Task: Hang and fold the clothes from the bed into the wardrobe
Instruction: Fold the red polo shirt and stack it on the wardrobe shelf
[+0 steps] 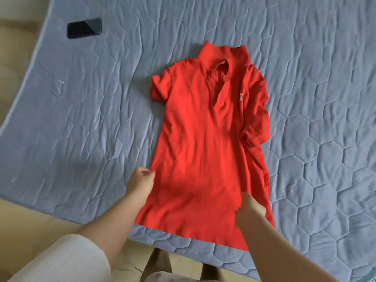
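Now gripping the red polo shirt [199, 139] at its left side edge, low down, with the left hand [141, 181], fingers curled against the cloth. Resting the right hand [251, 210] on the lower right of the shirt beside the folded-in side, knuckles up and fingers hidden beneath, so cannot tell whether pinching or merely pressing. Lies flat and face up on the blue quilted bed [81, 119], collar far, hem at the near edge, both sleeves tucked inward; shares the bed with a dark phone [84, 28], well apart at the far left.
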The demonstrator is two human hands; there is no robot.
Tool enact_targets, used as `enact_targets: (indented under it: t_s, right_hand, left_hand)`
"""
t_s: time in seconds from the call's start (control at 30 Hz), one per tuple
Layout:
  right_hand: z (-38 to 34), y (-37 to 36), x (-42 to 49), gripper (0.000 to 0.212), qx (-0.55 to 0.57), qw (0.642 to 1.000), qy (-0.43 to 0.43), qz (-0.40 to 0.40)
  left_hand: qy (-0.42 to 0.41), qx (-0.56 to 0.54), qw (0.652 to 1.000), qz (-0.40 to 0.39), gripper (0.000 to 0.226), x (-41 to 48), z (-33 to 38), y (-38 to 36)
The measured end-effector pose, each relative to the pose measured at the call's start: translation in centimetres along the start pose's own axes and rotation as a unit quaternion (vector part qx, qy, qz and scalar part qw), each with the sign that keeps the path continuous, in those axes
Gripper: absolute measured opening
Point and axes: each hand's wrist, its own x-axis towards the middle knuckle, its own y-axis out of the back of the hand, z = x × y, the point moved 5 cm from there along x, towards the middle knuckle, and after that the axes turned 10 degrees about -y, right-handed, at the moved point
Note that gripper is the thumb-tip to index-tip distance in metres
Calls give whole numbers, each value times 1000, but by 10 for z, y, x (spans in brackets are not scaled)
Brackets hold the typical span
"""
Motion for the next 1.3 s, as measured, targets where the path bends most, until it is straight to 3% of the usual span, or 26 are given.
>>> enact_targets:
  t_s: [0.1,0.17,0.27,0.37,0.47,0.67,0.77,0.9,0.97,1.03,1.1,1.2,1.3]
  right_hand:
    - [-27,-52,-21,27,-46,995,50,-78]
    - [-39,-85,-29,11,-112,984,102,-96]
    - [-54,-134,-23,5,-178,963,164,-121]
    - [-67,-182,-9,14,-196,946,207,-152]
    - [-72,-212,9,25,-205,946,189,-162]
    - [-69,-220,37,36,-224,946,179,-150]
    - [-68,-218,41,38,-233,943,186,-145]
    - [-68,-220,39,41,-244,943,175,-142]
    - [-69,-222,40,41,-247,944,168,-138]
    - [-69,-227,41,42,-245,945,160,-144]
    - [-70,-230,43,43,-245,946,151,-150]
    - [-74,-231,49,40,-247,947,150,-142]
    - [-79,-229,55,38,-240,949,157,-130]
  left_hand:
    - [-72,53,996,-19,3,33,37,-4]
    - [-79,38,996,-24,11,58,57,-10]
    - [-86,33,996,-10,22,104,77,-22]
    - [-47,-100,993,-49,21,140,103,-43]
    - [48,-283,947,-146,20,163,127,-71]
    - [107,-382,888,-234,26,188,159,-78]
    - [73,-424,881,-198,14,193,165,-54]
    - [31,-521,849,-85,22,203,149,-13]
    - [61,-501,862,-54,6,206,131,-9]
    - [114,-455,880,-80,39,205,121,-16]
    - [135,-419,887,-138,54,203,125,-31]
    - [146,-427,871,-195,42,199,146,-53]
    - [121,-460,864,-164,33,205,156,-61]
